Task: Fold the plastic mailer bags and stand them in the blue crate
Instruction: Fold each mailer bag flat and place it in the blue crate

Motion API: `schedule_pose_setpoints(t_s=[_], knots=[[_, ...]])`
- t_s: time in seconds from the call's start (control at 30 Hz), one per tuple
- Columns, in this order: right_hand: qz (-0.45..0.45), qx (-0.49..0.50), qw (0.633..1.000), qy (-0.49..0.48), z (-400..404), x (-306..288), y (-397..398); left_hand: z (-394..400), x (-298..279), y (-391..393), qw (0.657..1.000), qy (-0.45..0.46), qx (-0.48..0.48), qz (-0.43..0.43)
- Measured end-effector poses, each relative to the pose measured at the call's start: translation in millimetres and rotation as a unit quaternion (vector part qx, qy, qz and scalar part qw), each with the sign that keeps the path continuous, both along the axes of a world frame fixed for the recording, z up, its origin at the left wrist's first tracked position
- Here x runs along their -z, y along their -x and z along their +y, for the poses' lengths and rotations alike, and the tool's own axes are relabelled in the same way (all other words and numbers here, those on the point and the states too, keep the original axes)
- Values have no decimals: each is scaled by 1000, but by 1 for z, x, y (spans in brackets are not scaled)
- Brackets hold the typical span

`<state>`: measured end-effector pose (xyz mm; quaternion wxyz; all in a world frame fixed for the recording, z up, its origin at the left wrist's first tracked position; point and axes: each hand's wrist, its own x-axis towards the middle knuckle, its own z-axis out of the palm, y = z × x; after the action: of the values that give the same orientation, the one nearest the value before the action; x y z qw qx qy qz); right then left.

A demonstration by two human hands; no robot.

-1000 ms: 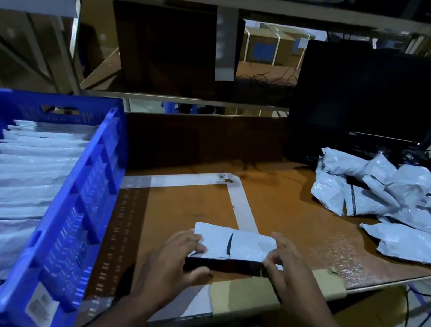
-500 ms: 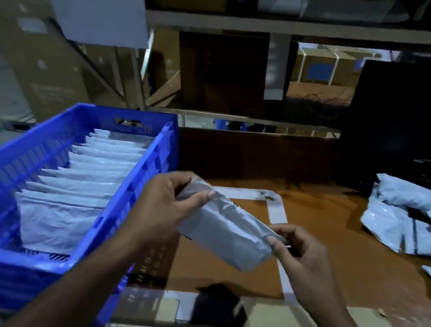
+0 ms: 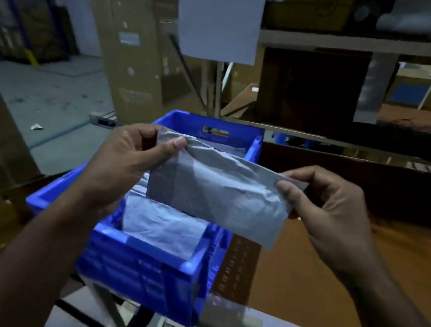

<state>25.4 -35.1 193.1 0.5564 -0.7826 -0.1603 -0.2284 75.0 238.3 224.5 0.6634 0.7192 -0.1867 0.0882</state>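
A folded grey plastic mailer bag (image 3: 217, 192) hangs in the air above the blue crate (image 3: 144, 269). My left hand (image 3: 132, 157) pinches its upper left corner between thumb and fingers. My right hand (image 3: 324, 208) pinches its right end. Inside the crate, folded mailer bags (image 3: 162, 229) stand upright in a row; the held bag hides most of them. The bag hangs over the crate's near half, apart from the bags below.
The brown wooden table (image 3: 333, 270) lies to the right of the crate. A white paper sheet (image 3: 221, 8) hangs from the shelf above. Tall cardboard boxes (image 3: 133, 53) stand behind the crate on the left, with bare floor beyond.
Both hands lifted the folded mailer off the table and carried it left, over the crate. The view swung left, so the pile of unfolded mailers has left the frame.
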Motion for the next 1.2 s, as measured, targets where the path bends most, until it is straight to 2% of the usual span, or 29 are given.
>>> schedule_pose_setpoints(t_s=[0.1, 0.23, 0.37, 0.47, 0.6, 0.73, 0.83, 0.93, 1.0, 1.2], knots=[[-4, -23, 999, 31, 39, -13, -16, 51, -9, -10, 999, -30, -21, -25], [8, -36, 994, 103, 89, -21, -39, 106, -15, -31, 993, -113, -30, -35], [65, -29, 967, 244, 117, -13, -60, 135, 4, -62, 972, -233, 18, -2], [147, -54, 920, 358, 126, 0, -76, 146, 31, -96, 928, -366, 63, 15], [222, -47, 835, 502, 145, 16, -87, 132, 60, -128, 836, -537, 103, -44], [251, -9, 723, 644, 164, 32, -96, 114, 82, -141, 788, -587, 176, -59], [275, -9, 672, 688, 172, 32, -99, 104, 96, -144, 751, -628, 189, -81], [268, 1, 636, 723, 177, 38, -102, 99, 108, -146, 745, -636, 178, -100], [236, 19, 628, 741, 176, 46, -106, 98, 113, -147, 749, -632, 159, -118], [167, 95, 642, 742, 173, 45, -112, 90, 114, -146, 780, -602, 122, -121]])
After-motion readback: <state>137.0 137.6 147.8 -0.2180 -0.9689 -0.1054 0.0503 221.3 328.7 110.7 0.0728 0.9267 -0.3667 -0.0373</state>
